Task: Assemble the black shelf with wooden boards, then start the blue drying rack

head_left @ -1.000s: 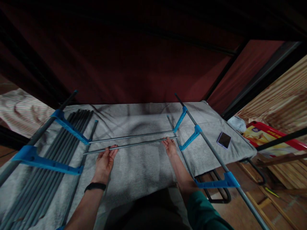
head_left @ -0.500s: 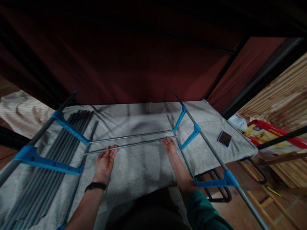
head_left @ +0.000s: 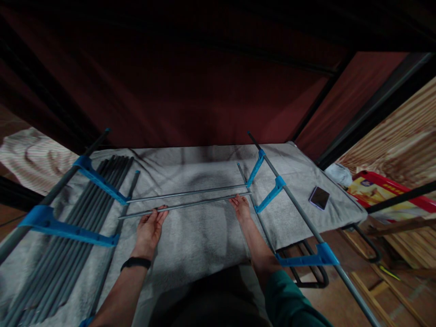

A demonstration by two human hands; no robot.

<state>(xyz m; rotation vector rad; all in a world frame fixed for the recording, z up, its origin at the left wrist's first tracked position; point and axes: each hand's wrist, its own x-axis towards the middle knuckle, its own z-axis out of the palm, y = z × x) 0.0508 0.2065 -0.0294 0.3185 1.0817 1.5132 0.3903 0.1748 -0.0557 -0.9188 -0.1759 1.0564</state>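
A thin grey metal tube (head_left: 200,203) lies crosswise in both my hands. My left hand (head_left: 150,229) grips it near its left end, and my right hand (head_left: 240,206) pinches it close to its right end. Just beyond runs a parallel tube (head_left: 190,194), spanning two side frames. Each frame has long grey poles joined by blue plastic brackets; a left bracket (head_left: 98,181) and a right bracket (head_left: 270,194) stand near the tube's ends. The held tube's left end sticks out past the inner left pole (head_left: 114,238); its right end is by the inner right pole (head_left: 260,220).
Several loose grey tubes (head_left: 73,231) lie side by side on the grey blanket (head_left: 204,245) at left. A phone (head_left: 319,198) rests on the blanket at right. Beyond the edge are a red and yellow box (head_left: 384,193) and a wooden frame (head_left: 378,288) on the floor.
Hardly anything differs. Both hands keep hold of the tube in nearly the same place, with only a very slight shift.
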